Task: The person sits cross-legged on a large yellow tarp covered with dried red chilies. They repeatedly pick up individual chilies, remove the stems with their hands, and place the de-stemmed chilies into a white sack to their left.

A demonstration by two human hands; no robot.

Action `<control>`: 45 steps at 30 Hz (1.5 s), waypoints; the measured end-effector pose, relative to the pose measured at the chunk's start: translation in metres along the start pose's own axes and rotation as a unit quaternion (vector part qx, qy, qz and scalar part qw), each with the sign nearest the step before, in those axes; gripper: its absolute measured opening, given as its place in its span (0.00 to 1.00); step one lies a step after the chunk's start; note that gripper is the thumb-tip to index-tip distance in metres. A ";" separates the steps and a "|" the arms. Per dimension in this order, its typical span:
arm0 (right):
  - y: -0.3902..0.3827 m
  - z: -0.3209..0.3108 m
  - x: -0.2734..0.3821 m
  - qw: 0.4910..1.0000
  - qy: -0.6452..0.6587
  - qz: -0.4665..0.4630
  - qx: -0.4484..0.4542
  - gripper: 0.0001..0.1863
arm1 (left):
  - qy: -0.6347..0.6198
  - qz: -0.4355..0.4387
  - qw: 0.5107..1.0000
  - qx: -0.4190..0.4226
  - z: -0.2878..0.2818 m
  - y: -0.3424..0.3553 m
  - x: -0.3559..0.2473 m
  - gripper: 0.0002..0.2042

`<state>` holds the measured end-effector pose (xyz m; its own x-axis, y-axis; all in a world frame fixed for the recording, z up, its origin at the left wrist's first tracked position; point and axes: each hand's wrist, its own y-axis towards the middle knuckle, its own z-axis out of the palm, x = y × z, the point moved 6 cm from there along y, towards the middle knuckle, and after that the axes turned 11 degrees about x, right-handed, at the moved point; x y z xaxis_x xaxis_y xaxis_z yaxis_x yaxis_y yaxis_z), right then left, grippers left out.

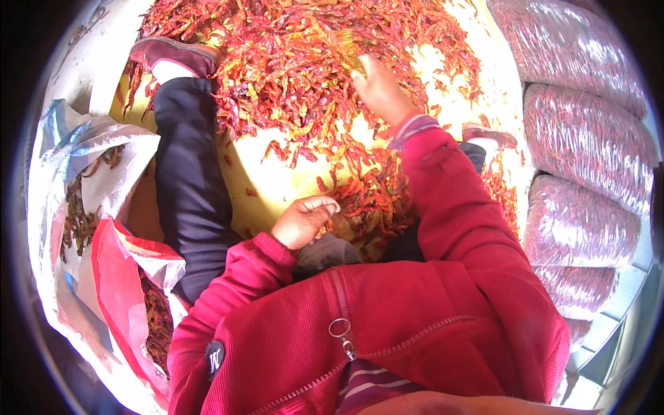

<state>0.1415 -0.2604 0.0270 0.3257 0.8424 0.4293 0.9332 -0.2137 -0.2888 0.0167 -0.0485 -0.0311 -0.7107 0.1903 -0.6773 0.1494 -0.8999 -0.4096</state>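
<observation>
My left hand is closed in a pinch, low over the yellow sheet, with a dried red chilli in its fingers. My right hand reaches up over the big spread of dried red chillies, fingers closed on a blurred yellowish object that I cannot make out clearly. A smaller heap of chillies lies between my legs, to the right of my left hand.
My outstretched legs frame the chillies. On the left stand open woven sacks holding darker dried chillies. Along the right lie several stacked clear plastic bags packed with red chillies, beside a pale tiled surface.
</observation>
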 end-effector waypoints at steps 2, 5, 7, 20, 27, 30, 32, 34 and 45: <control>0.003 0.007 -0.002 0.987 -0.121 -0.078 -0.074 0.17 | 0.006 -0.008 1.000 0.003 0.004 0.001 -0.001 0.07; 0.018 0.003 -0.009 0.993 -0.100 -0.006 -0.060 0.21 | 0.040 0.007 0.999 0.011 -0.009 0.007 -0.014 0.07; 0.014 0.004 -0.018 0.999 -0.008 0.005 -0.036 0.23 | 0.038 0.002 0.999 0.003 -0.008 0.008 -0.009 0.07; -0.115 0.024 0.038 0.848 0.480 -0.028 0.221 0.08 | 0.035 -0.034 0.999 0.007 -0.001 0.000 0.017 0.06; -0.092 0.029 0.083 0.844 0.487 -0.037 0.221 0.04 | 0.024 0.037 0.999 0.007 -0.007 -0.014 0.008 0.07; -0.086 0.039 0.096 0.822 0.484 -0.017 0.299 0.09 | 0.006 0.061 0.998 0.033 -0.010 -0.005 0.014 0.08; -0.089 0.032 0.106 0.826 0.478 -0.030 0.297 0.10 | 0.017 0.064 0.997 0.033 -0.004 -0.006 0.003 0.09; -0.088 0.029 0.119 0.861 0.423 -0.015 0.283 0.13 | 0.032 0.057 0.997 0.042 0.002 -0.015 -0.006 0.09; -0.029 0.093 0.344 0.843 -0.123 -0.518 0.079 0.17 | 0.062 0.084 0.995 0.000 -0.013 -0.027 -0.005 0.08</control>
<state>0.2130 0.0816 0.1040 -0.7107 0.6174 0.3373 0.6594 0.7517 0.0135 0.0248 -0.0200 -0.0242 -0.5859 0.0834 -0.8061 0.2586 -0.9234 -0.2835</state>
